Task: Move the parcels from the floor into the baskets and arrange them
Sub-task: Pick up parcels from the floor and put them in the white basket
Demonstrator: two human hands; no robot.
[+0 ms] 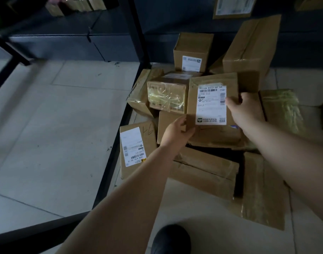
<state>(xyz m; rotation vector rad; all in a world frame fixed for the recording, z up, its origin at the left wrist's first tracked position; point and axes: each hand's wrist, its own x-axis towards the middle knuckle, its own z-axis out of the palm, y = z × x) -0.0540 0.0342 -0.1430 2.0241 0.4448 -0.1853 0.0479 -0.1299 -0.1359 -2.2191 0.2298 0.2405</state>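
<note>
A pile of several brown cardboard parcels lies on the tiled floor right of centre. On top of it is a flat brown parcel (208, 88) with a white shipping label, tilted up towards me. My left hand (175, 132) grips its lower left corner. My right hand (247, 109) holds its right edge, thumb on the label. Beside it sit a tape-wrapped box (167, 97), a labelled box (136, 149) at the lower left, and an upright box (192, 52) behind. No basket is visible.
A black metal rack frame (118, 132) runs diagonally left of the pile, with bare floor tiles inside it. A dark shelf unit (94, 43) stands at the back, more boxes on its top left. A tall box (248, 50) leans at the right. My dark shoe (170, 239) is at the bottom.
</note>
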